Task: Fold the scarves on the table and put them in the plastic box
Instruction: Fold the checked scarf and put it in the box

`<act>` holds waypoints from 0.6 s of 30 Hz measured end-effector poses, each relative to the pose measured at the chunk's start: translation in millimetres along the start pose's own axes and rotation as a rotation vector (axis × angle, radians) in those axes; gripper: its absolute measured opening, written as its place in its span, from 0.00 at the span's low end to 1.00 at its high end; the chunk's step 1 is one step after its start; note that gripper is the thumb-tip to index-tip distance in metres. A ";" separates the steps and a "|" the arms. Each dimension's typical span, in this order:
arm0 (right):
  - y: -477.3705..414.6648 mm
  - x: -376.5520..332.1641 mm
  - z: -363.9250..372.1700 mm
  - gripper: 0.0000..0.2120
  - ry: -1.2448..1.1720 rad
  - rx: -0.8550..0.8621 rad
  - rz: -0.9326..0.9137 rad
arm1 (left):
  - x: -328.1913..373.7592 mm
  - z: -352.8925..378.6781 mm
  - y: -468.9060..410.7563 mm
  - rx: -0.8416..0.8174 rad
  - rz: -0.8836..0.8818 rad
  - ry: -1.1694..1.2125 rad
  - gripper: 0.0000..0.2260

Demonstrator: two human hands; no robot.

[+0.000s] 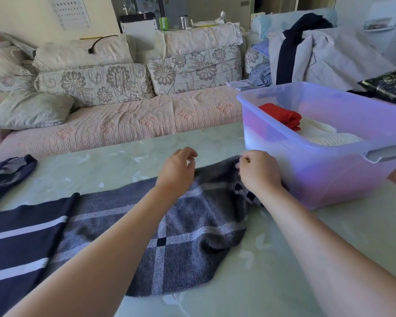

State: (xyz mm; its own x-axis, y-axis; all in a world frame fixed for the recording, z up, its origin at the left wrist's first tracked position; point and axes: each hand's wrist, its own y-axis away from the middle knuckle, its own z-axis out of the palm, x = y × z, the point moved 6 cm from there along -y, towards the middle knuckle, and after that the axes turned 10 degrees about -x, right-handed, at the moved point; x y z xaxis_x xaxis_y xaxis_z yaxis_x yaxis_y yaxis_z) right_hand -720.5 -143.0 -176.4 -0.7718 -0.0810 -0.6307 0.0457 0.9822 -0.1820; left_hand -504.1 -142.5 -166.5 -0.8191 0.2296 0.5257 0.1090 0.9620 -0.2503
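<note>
A grey plaid scarf lies spread across the pale green table. My right hand pinches its far edge, close to the plastic box. My left hand hovers at the same far edge with fingers loosely curled, and whether it holds cloth is unclear. The translucent purple plastic box stands at the right and holds a folded red scarf and a folded cream scarf. A navy scarf with white stripes lies at the left, overlapping the plaid one.
Another dark blue patterned scarf lies at the table's far left. A sofa with floral cushions runs behind the table. Clothes are piled on the sofa at the right, with a black bag beside them.
</note>
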 end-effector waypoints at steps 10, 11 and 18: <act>16.3 -10.3 36.4 0.20 0.280 -0.246 -0.425 | -54.0 65.4 35.0 -0.568 -0.190 -0.406 0.28; 19.0 -13.1 30.2 0.15 0.241 -0.198 -0.456 | -51.2 62.8 36.3 -0.506 -0.169 -0.392 0.28; 57.9 -16.0 18.5 0.08 0.276 -0.560 -0.331 | 19.6 43.1 79.1 -0.207 0.149 -0.161 0.03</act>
State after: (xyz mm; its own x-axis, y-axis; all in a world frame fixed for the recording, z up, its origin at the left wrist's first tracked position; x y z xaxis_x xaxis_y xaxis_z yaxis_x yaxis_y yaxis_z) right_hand -693.8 -88.0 -190.8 -0.8245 -0.4176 -0.3818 -0.4955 0.8587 0.1309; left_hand -535.8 -68.3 -211.1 -0.8623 0.3601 0.3561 0.3336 0.9329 -0.1356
